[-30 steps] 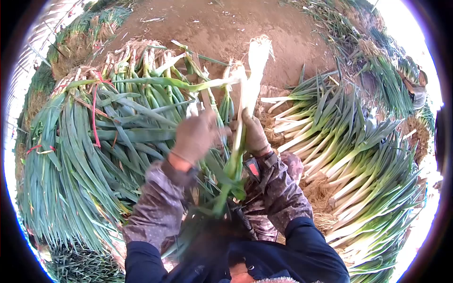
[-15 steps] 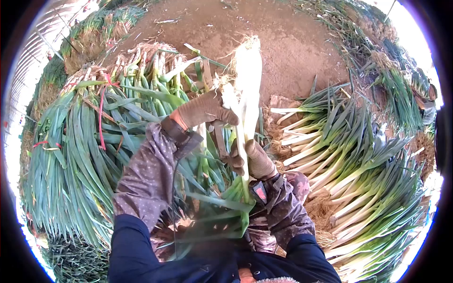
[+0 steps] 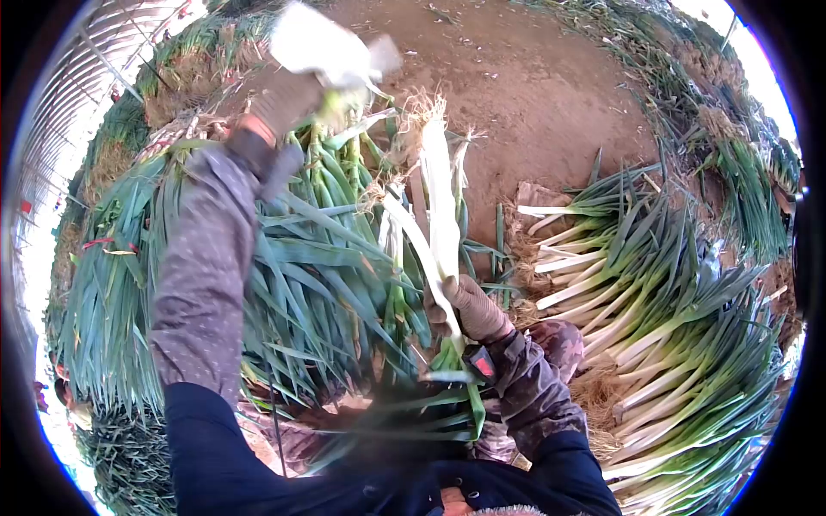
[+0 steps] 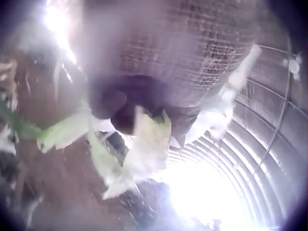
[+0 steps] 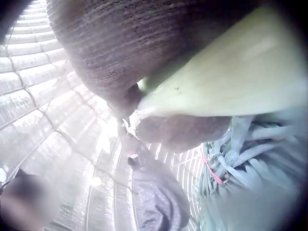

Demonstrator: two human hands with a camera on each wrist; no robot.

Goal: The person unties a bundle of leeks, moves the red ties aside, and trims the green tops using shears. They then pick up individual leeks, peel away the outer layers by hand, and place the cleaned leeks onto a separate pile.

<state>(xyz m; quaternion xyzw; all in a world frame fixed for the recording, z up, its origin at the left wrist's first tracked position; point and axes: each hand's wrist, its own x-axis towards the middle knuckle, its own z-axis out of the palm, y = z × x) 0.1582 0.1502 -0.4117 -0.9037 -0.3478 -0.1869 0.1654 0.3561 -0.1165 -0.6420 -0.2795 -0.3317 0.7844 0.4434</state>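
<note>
At the upper left of the head view my gloved left hand [image 3: 288,101], blurred, is raised over the tied leeks and grips white and pale green leaf peelings [image 3: 318,45]. The left wrist view has torn leaf pieces [image 4: 147,151] hanging below the glove [image 4: 173,48]. My gloved right hand [image 3: 475,311] holds white leek stalks [image 3: 440,206] at their lower part, roots pointing up and away; one thinner stalk [image 3: 415,236] leans left. In the right wrist view the fingers of the glove [image 5: 125,53] wrap round a pale stalk [image 5: 236,72].
Tied leek bundles [image 3: 120,284] lie at the left. A long row of white-stemmed leeks [image 3: 654,344] lies at the right, roots towards me. Bare soil [image 3: 525,95] stretches ahead, and more leek heaps [image 3: 740,181] line the far right.
My left hand has moved from the stalks up and to the left, carrying peelings. My right hand still grips the stalks, and the thinner one now stands apart from the thick one.
</note>
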